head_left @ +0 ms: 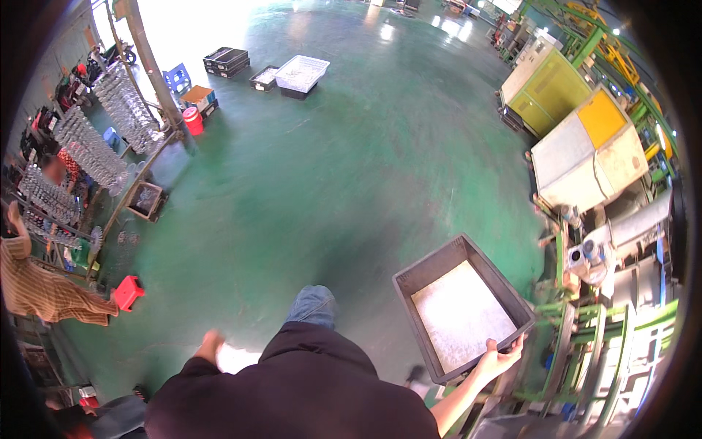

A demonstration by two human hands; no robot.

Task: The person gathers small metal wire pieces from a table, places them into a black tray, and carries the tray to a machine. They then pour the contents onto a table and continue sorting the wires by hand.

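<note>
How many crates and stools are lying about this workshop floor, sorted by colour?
Grey crate held by the right hand: 1
White crate: 1
Black crates: 3
Red stool: 1
Blue stool: 1
Total: 7

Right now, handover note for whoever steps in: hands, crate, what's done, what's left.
Right hand: gripping the near rim of the dark grey crate, carried at the person's right side, above the green floor.
Left hand: free, blurred, swung out at the left, holding nothing.
Crate: holds a pale sheet or layer of contents; too washed out to tell what.
Done: crate lifted and in hand.
Left: crate not yet set down anywhere.
</note>
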